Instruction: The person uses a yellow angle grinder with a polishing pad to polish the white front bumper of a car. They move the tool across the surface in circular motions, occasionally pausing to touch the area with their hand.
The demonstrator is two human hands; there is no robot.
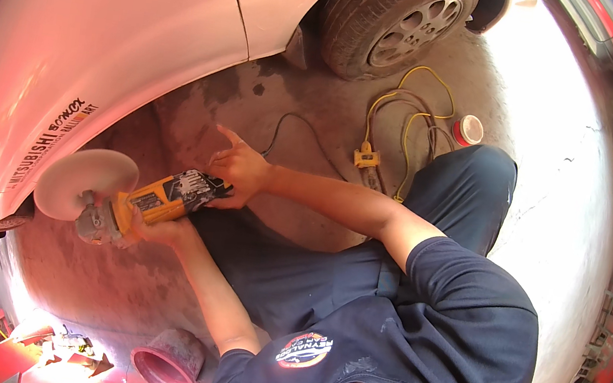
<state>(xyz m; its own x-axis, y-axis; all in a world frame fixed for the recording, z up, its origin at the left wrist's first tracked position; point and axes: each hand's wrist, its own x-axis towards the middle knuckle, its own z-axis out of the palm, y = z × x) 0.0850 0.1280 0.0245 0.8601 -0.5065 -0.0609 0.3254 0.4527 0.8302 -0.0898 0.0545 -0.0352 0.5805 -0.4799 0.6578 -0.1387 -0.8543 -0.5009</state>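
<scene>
A yellow and black power polisher (170, 197) with a large round white pad (87, 182) lies across both my hands. The pad is beside the light-coloured car's side panel (101, 48); I cannot tell whether they touch. My left hand (156, 229) is closed round the yellow body behind the grey metal head (97, 222). At the rear end of the polisher, my right hand (238, 171) wraps the dark handle, with its index finger stretched out towards the car. Parts of its other fingers are hidden behind the tool.
A car wheel (402, 26) stands at the top. Yellow and dark cords (411, 101) with a yellow outlet box (366, 157) lie on the concrete floor, near a red round container (468, 131). A pinkish bucket (167, 365) lies tipped at the lower left. My bent knee (474, 179) is at right.
</scene>
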